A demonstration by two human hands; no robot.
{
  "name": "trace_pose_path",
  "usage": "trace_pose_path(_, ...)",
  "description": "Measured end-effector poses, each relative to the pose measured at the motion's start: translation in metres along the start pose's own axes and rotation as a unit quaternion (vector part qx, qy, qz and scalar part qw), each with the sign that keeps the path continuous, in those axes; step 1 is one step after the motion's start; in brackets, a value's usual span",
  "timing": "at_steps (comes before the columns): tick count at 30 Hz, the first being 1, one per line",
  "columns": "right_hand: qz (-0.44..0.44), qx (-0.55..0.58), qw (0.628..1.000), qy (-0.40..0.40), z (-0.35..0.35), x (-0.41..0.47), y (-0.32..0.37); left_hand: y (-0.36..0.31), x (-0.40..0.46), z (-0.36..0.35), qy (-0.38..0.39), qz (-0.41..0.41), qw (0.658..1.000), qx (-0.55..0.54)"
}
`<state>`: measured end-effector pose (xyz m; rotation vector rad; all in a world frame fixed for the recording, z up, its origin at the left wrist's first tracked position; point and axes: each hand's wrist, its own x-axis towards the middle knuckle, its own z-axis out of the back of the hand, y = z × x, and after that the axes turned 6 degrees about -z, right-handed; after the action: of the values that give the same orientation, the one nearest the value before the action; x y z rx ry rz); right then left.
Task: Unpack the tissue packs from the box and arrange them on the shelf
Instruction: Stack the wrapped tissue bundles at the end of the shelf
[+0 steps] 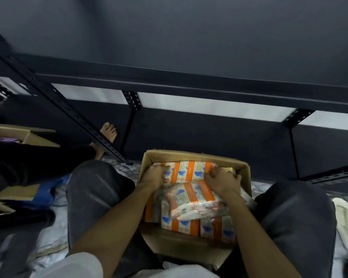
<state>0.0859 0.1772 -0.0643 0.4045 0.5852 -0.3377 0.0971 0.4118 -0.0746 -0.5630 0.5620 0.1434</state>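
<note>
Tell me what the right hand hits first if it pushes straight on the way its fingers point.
Probably the far wall of the cardboard box; the right hand points up-left across the tissue packs, though depth is unclear.

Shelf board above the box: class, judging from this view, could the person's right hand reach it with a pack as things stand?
Probably yes: the shelf board looks bare, and nothing stands between it and the right hand in the box.

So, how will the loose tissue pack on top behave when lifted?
The loose tissue pack probably sags: its wrapper looks crinkled and it lies tilted. Likely light for its size. The glossy film may slip, so both hands suit.
</note>
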Motion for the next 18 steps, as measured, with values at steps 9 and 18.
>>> trace_pose_path(9,0.021,0.045,0.994,-0.093,0.007,-0.02,0.003,0.006,-0.014,0.023,-0.079,-0.097,0.978,0.165)
trace_pose_path(18,0.055,0.329,0.918,-0.212,-0.009,-0.089,0.018,-0.015,-0.075,0.064,-0.205,-0.177,0.941,0.202)
